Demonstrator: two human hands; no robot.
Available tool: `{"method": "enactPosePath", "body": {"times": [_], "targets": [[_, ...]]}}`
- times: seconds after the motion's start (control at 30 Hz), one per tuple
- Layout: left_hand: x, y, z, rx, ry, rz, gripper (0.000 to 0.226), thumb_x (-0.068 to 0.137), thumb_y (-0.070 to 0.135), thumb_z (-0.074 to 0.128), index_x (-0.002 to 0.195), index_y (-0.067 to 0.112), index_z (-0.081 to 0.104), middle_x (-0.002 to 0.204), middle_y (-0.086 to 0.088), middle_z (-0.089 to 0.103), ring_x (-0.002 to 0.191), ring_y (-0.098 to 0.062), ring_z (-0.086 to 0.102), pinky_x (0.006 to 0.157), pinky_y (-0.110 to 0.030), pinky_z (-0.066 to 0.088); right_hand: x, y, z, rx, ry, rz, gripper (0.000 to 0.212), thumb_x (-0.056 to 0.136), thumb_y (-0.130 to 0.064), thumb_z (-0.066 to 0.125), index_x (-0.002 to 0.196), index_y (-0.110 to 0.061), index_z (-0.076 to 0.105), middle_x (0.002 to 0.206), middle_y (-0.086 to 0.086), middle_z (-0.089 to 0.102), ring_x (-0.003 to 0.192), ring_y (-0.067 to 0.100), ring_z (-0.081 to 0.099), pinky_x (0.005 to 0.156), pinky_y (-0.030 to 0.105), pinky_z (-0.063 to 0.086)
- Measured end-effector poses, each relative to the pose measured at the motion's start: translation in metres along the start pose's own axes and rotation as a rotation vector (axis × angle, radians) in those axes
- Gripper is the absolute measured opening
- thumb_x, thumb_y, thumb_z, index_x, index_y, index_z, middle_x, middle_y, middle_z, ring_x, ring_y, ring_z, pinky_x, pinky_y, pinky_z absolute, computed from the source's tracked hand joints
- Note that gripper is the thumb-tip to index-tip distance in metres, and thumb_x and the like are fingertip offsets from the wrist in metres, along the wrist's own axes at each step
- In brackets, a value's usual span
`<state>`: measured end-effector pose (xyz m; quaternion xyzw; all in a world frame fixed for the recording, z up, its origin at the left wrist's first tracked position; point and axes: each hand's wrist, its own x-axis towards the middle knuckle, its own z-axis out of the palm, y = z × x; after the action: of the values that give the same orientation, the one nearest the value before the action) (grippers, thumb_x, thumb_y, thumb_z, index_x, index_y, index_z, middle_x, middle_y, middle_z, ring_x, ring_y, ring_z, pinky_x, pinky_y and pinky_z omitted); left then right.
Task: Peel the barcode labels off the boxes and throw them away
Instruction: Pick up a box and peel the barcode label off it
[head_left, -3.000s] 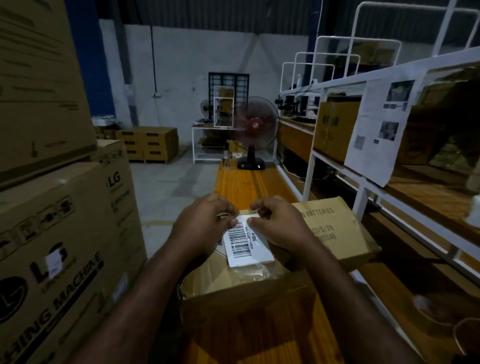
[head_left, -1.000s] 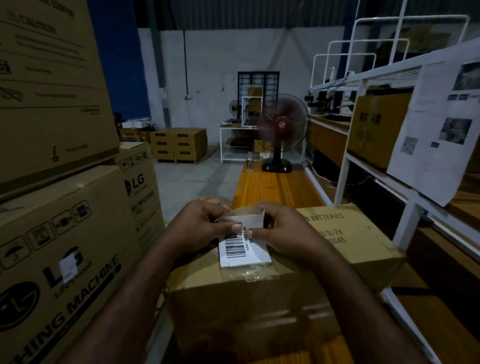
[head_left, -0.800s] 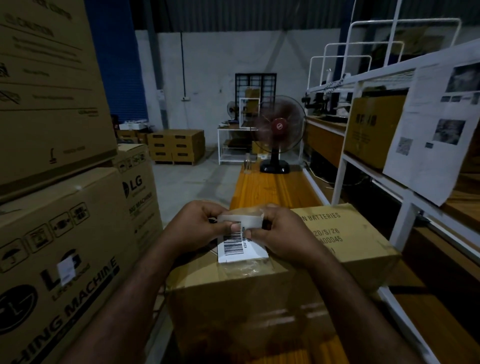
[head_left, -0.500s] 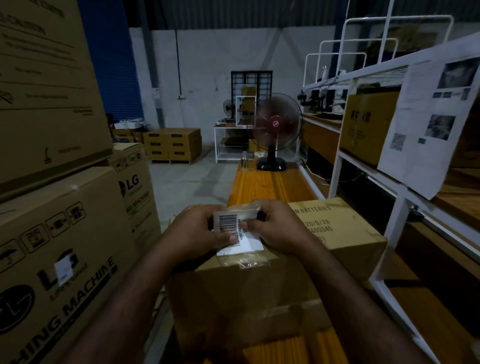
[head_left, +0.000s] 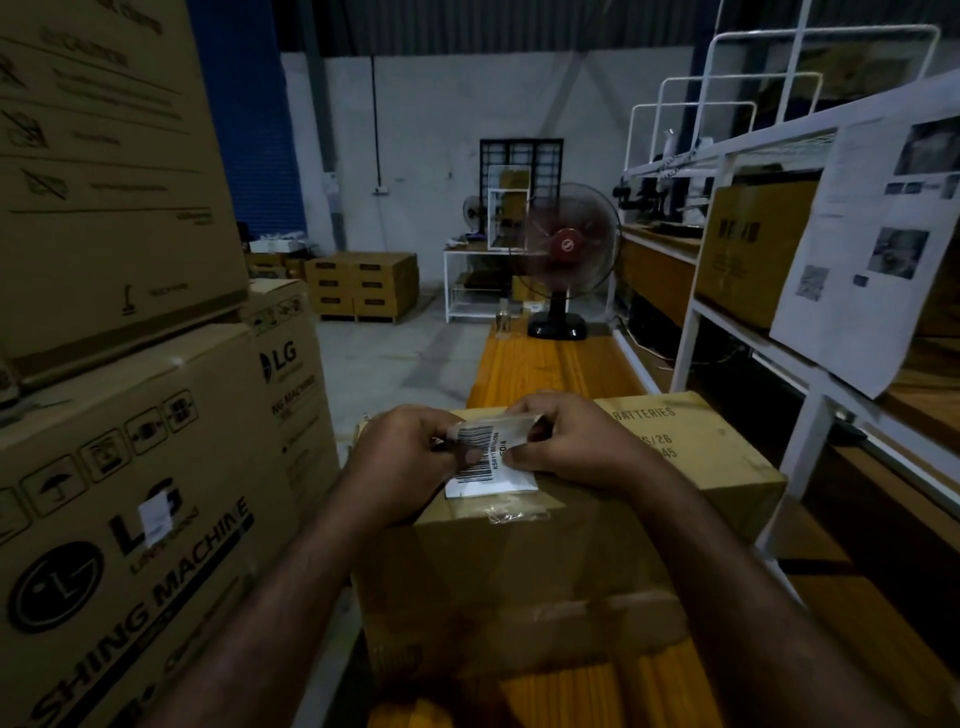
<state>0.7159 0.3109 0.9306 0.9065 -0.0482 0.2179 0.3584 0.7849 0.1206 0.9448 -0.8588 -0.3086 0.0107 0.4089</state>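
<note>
A brown cardboard box (head_left: 691, 457) printed "BATTERIES" lies on an orange wooden bench in front of me. On its top is a white barcode label (head_left: 485, 467), its far part lifted and folded back toward me, its near edge still on the box. My left hand (head_left: 410, 457) pinches the lifted part at its left side. My right hand (head_left: 576, 441) pinches it at the right. A strip of clear tape (head_left: 514, 512) clings to the box edge just below the label.
Large LG washing machine cartons (head_left: 130, 467) are stacked close on my left. A white metal rack (head_left: 810, 395) with a box and hanging papers runs along the right. A red fan (head_left: 566, 249) stands at the bench's far end. Low boxes (head_left: 363, 283) sit on the floor beyond.
Both hands have peeled the label's far edge up and folded it over toward me, so more of it is off the box. My view has shifted slightly.
</note>
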Motion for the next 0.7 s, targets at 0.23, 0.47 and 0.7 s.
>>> {"method": "enactPosePath", "body": {"times": [0.23,0.47,0.7], "targets": [[0.004,-0.005,-0.003,-0.212,-0.076,-0.072,0.018,0.081,0.014,0.076,0.081,0.032,0.073,0.088,0.010,0.075,0.082,-0.003,0.070,0.079,-0.034,0.059,-0.002,0.002,0.002,-0.001,-0.003,-0.088,0.028,0.082,-0.016,0.076,0.077,-0.040,0.062,0.095,-0.007,0.062,0.086,0.010,0.063,0.072,0.025,0.048],[0.011,-0.009,-0.010,-0.083,-0.215,-0.067,0.016,0.075,0.030,0.083,0.086,0.035,0.072,0.099,0.010,0.065,0.094,-0.011,0.064,0.087,-0.039,0.056,0.002,0.011,0.000,0.107,0.003,-0.086,0.009,0.081,-0.011,0.077,0.083,-0.014,0.069,0.088,0.006,0.072,0.074,0.008,0.066,0.064,0.025,0.051],[0.009,-0.009,-0.008,-0.195,-0.171,-0.103,0.011,0.080,0.020,0.078,0.083,0.030,0.074,0.086,0.009,0.073,0.077,-0.006,0.068,0.070,-0.030,0.056,-0.001,0.007,-0.004,0.273,0.030,-0.030,0.040,0.073,-0.005,0.083,0.106,-0.015,0.062,0.092,0.002,0.067,0.076,0.007,0.065,0.063,0.020,0.054]]}}
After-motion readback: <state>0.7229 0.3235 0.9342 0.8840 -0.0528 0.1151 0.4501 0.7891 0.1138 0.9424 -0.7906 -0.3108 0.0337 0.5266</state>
